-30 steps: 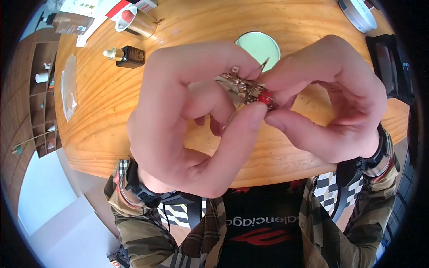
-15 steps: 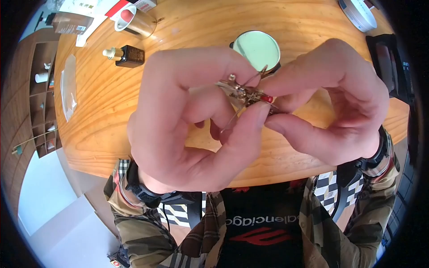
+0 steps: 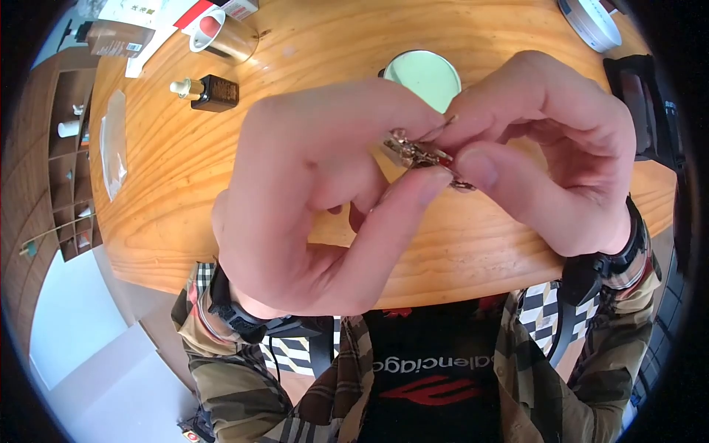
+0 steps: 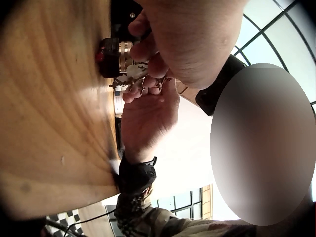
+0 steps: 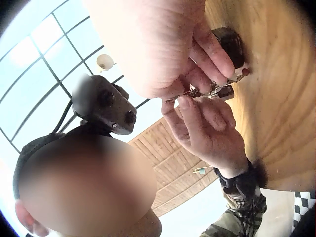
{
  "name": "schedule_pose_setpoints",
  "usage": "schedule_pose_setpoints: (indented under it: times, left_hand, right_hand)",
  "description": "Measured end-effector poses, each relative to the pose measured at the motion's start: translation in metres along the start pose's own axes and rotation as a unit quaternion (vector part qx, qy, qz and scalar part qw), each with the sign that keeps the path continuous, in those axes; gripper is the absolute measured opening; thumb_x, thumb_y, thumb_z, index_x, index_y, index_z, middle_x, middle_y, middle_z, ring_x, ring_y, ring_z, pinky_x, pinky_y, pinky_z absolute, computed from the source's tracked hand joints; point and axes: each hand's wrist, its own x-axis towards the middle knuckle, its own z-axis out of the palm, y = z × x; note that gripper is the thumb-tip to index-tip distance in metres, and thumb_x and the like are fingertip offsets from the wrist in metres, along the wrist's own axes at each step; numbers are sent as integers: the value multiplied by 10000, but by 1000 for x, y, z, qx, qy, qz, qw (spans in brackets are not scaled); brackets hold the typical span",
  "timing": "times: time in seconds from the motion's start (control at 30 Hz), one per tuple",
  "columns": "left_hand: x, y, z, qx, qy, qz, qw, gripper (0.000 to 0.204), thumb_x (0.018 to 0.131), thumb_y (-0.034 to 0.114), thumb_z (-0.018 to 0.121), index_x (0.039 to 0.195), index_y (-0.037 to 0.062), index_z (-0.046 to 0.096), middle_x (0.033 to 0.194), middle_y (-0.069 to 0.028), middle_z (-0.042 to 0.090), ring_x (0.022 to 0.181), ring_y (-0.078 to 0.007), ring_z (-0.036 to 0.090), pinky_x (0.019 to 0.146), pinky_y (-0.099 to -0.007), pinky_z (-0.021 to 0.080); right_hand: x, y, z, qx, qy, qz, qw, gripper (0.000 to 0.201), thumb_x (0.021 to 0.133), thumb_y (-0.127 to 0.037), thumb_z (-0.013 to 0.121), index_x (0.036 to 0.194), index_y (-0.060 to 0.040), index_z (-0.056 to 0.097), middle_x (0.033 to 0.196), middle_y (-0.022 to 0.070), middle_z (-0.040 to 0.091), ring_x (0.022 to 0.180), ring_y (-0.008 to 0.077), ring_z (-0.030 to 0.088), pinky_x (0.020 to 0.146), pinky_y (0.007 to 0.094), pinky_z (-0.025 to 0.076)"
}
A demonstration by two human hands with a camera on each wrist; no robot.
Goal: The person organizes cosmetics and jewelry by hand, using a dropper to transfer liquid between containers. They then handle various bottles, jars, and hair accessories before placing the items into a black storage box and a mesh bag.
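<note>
Between both hands, above the table, is a small gold-coloured metal ornament [image 3: 410,151] with thin wire-like prongs and a red bead. My left hand [image 3: 281,184] pinches its left part between thumb and index finger, the other fingers bent below. My right hand [image 3: 565,140] pinches the right end, its thumb [image 3: 481,164] covering most of the red bead. In the left wrist view the ornament [image 4: 142,88] shows among the fingertips, with a dangling part. The right wrist view shows the ornament [image 5: 197,92] partly hidden by the fingers.
Behind the hands stands a round container with a pale green top [image 3: 422,77]. A dark dropper bottle [image 3: 216,94], a cup [image 3: 235,40] and a clear plastic sleeve [image 3: 113,151] are at the left. A white round tub [image 3: 593,26] and a black pouch [image 3: 639,111] are at the right.
My right thumb has moved up over the ornament's right end, hiding more of the red bead. The ornament has turned and shifted slightly right, my left fingertips following it.
</note>
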Motion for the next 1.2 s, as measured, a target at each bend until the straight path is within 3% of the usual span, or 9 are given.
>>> schedule_pose_setpoints:
  times: [0.17, 0.23, 0.3, 0.4, 0.7, 0.8, 0.93, 1.13, 1.2]
  left_hand:
    - [-2, 4, 1, -27, 26, -47, 998, 420, 908, -87, 664, 1250, -65, 421, 863, -136, 672, 608, -90, 561, 638, -228, 445]
    - [0, -4, -4, 25, -9, 28, 999, 419, 906, -77, 678, 1246, -64, 434, 831, -121, 674, 681, -108, 588, 726, -254, 477]
    - [-1, -1, -1, 23, -5, 19, 1000, 417, 904, -71, 685, 1243, -65, 441, 826, -118, 676, 709, -117, 598, 758, -266, 481]
    - [-1, 1, -3, 29, -12, 12, 999, 419, 898, -64, 696, 1237, -71, 452, 822, -117, 680, 747, -129, 614, 796, -279, 488]
    - [3, -2, -8, 64, -49, 35, 996, 459, 870, -72, 717, 1247, -97, 455, 897, -168, 699, 798, -153, 642, 818, -275, 489]
    - [3, -4, -7, 77, -46, 51, 995, 473, 865, -77, 718, 1254, -104, 451, 949, -191, 697, 810, -163, 653, 819, -272, 486]
    - [2, 0, -9, 87, -52, 29, 994, 492, 871, -86, 707, 1282, -112, 437, 1053, -221, 689, 827, -162, 662, 809, -262, 482]
    - [1, 1, -11, 38, -37, -38, 998, 456, 899, -68, 698, 1291, -121, 473, 1134, -235, 693, 723, -81, 621, 790, -247, 472]
    - [3, -1, -13, 60, -24, -31, 997, 436, 902, -59, 703, 1281, -120, 495, 1141, -224, 696, 687, -62, 597, 762, -234, 465]
  right_hand:
    - [8, -10, -7, 14, -41, 79, 996, 142, 937, 38, 680, 1077, 55, 666, 1010, 114, 721, 851, 133, 690, 784, 265, 561]
    - [10, -13, -15, -48, -44, 67, 996, 148, 931, 40, 682, 1078, 51, 668, 1012, 109, 719, 856, 134, 691, 785, 262, 559]
    - [24, -25, -29, -108, -165, 146, 970, 161, 922, 48, 675, 1082, 49, 670, 1003, 98, 711, 868, 132, 691, 798, 257, 549]
    - [2, -2, -6, -40, -36, 24, 998, 155, 915, 50, 671, 1070, 38, 671, 974, 84, 701, 876, 124, 682, 807, 255, 534]
    - [-1, -7, 1, -51, 2, 39, 998, 136, 915, 17, 639, 1051, 19, 632, 971, 51, 660, 862, 106, 657, 802, 253, 516]
    - [12, -18, -21, -30, -105, 113, 988, 125, 924, -1, 648, 1045, 24, 630, 969, 50, 654, 865, 103, 658, 799, 252, 519]
    - [11, -21, -15, -42, -74, 143, 986, 135, 926, -14, 664, 1048, 36, 633, 976, 70, 669, 874, 111, 669, 797, 250, 524]
    - [25, -25, -16, -105, -157, 40, 981, 221, 864, 81, 747, 1063, 44, 659, 989, 98, 704, 905, 138, 693, 824, 264, 545]
    - [23, -21, -14, -109, -125, 26, 986, 263, 843, 112, 763, 1076, 42, 663, 985, 95, 702, 914, 144, 696, 847, 279, 556]
